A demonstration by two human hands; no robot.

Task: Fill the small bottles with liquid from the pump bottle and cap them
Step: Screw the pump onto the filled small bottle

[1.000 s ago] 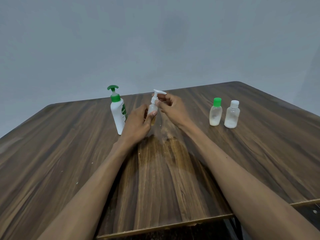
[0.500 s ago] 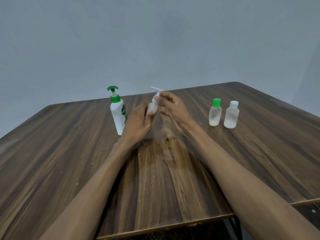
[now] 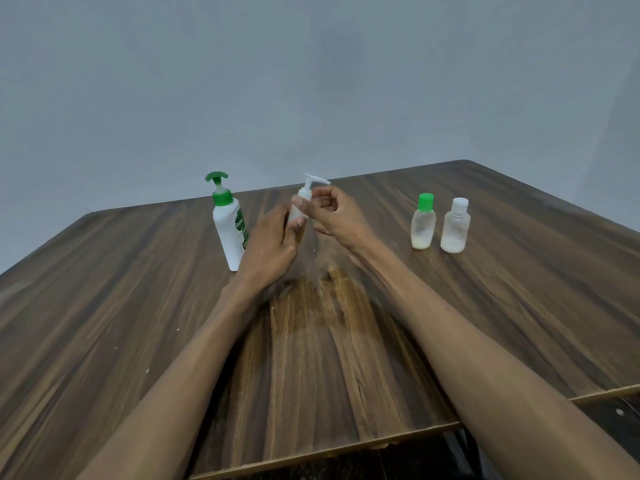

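Observation:
My left hand (image 3: 268, 245) grips the body of a small bottle with a white pump top (image 3: 306, 192), held upright above the table (image 3: 138, 306). My right hand (image 3: 334, 216) pinches the white collar of that pump top with thumb and fingers. The white pump bottle with a green pump head (image 3: 228, 221) stands just left of my left hand. Two small bottles stand at the right, both capped and holding a little white liquid: one with a green cap (image 3: 423, 221) and one with a white cap (image 3: 455, 225).
The wooden table's front edge (image 3: 329, 448) runs below my forearms. A plain grey wall stands behind the table's far edge.
The white pump head has turned between frames while my right hand shifted its pinch on the collar. My left hand stays on the small bottle's body.

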